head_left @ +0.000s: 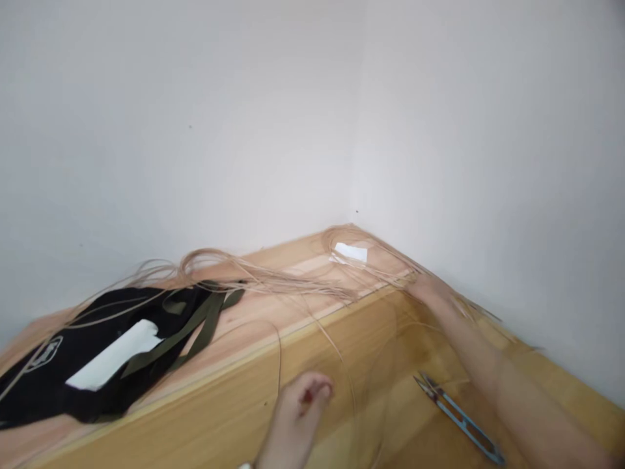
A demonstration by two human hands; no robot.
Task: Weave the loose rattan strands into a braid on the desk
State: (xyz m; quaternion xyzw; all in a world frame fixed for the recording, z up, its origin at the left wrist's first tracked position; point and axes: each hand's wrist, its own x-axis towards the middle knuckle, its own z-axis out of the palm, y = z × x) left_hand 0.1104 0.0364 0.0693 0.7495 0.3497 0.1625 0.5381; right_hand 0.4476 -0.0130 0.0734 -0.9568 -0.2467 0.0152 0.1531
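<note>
The straw-coloured strands (273, 277) lie loose in a long sheaf across the wooden ledge (244, 329), running from the black bag (83, 352) with its olive straps (200, 319) at the left of the frame to the corner of the white walls (195, 130), where they loop around a white label (350, 253). The right hand (430, 291) rests on the sheaf's far end at centre right, but blur hides whether it grips. The left hand (295, 413), at lower centre and well apart from the right, has its fingers curled in; whether they pinch a strand cannot be told. The thread snips (459, 417) lie untouched at lower right. By the look of it little is done: nothing appears tied, woven or trimmed, and the strands are only being gathered.
</note>
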